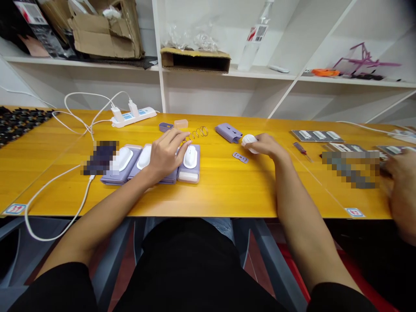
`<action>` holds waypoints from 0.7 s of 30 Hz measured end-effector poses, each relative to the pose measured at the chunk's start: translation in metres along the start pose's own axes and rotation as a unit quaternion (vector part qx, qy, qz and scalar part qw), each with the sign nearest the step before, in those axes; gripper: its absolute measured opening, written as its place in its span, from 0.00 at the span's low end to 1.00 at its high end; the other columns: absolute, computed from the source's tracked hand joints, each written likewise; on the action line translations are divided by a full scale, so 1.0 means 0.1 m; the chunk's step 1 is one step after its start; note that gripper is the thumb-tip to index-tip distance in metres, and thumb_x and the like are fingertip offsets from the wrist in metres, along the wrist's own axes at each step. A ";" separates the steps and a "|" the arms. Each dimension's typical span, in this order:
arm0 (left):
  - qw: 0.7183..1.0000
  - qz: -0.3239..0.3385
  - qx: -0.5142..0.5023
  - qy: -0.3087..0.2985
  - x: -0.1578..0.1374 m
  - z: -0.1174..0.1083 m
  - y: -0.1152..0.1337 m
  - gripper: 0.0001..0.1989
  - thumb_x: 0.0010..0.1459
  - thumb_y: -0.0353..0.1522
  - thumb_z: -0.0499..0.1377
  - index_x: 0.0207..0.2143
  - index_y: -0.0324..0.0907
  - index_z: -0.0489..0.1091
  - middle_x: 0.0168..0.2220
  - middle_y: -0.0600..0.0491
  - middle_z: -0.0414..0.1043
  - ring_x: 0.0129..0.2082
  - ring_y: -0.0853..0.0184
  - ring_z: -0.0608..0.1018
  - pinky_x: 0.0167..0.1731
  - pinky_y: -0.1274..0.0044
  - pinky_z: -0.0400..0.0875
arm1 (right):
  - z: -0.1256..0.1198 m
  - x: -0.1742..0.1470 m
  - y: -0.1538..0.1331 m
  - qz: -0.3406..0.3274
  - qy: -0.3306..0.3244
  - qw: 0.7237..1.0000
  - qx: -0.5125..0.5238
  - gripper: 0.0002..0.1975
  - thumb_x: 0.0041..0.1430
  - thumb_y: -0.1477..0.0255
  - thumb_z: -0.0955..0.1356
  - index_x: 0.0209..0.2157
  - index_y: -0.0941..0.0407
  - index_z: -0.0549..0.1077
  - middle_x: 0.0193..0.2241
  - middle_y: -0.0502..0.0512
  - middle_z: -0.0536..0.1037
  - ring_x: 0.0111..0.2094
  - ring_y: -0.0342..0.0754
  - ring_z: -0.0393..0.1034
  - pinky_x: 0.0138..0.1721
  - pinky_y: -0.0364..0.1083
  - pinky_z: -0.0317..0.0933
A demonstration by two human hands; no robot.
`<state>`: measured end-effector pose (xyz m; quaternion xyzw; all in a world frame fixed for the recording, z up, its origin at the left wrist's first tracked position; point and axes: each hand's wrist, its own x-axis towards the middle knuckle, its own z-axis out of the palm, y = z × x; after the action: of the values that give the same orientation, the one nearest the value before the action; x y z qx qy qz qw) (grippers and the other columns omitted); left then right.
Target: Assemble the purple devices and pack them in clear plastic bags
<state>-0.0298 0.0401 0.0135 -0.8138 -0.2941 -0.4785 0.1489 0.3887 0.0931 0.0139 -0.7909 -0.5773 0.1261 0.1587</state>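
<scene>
A: Anything in the left hand [165,151]?

B: Yep, a coil spring [197,132]. Pinched at one end between thumb and fingertips, rest of the coils sticking out to the right. Just behind a purple case [196,164] with a white oval piece [190,157] on top. Can't tell about contact between coils and wooden table [224,190].

A: And the right hand [264,145]?

B: Clamped on a white round piece [248,138], thumb and fingers around it. Just beside one end of a perforated purple sleeve [227,131]. Flat purple plate [239,157] with cutouts near too, left and slightly closer to the body.

A: Other stuff around?

B: Behind the left hand, a small purple box [165,127] next to a translucent box [181,124]. Further left, a white power strip [136,115] with two plugs, plus a dark pixelated device [100,158] on a white cable. Far right, a co-worker's hand [403,182], too blurry for any read on the grip.
</scene>
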 end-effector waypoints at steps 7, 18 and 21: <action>0.998 0.039 0.009 -0.042 0.01 -0.04 0.12 0.13 0.82 0.36 0.58 0.58 0.41 0.81 0.47 0.42 0.86 0.47 0.55 0.87 0.49 0.64 0.83 | 0.06 0.06 0.04 -0.027 -0.004 0.999 -0.042 0.13 0.58 0.63 0.79 0.42 0.55 0.86 0.40 0.63 0.88 0.39 0.60 0.83 0.36 0.51 0.68; 0.990 0.078 0.047 -0.108 0.18 -0.17 0.08 0.13 0.81 0.36 0.58 0.53 0.40 0.81 0.47 0.41 0.85 0.45 0.53 0.85 0.46 0.62 0.81 | 0.12 0.08 0.15 -0.044 0.043 0.998 0.013 0.33 0.58 0.59 0.82 0.61 0.56 0.79 0.56 0.68 0.86 0.54 0.64 0.82 0.47 0.51 0.72; 0.991 0.066 0.047 -0.107 0.17 -0.17 -0.04 0.13 0.81 0.36 0.58 0.54 0.41 0.81 0.48 0.41 0.85 0.48 0.52 0.86 0.48 0.62 0.82 | 0.12 0.12 0.17 -0.050 0.055 0.997 -0.003 0.26 0.58 0.62 0.81 0.56 0.56 0.83 0.53 0.66 0.87 0.52 0.64 0.82 0.48 0.51 0.72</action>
<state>-0.0379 0.0400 0.0362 -0.8701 -0.2759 -0.3635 0.1863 0.4021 0.1011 -0.0043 -0.7672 -0.6070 0.0732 0.1941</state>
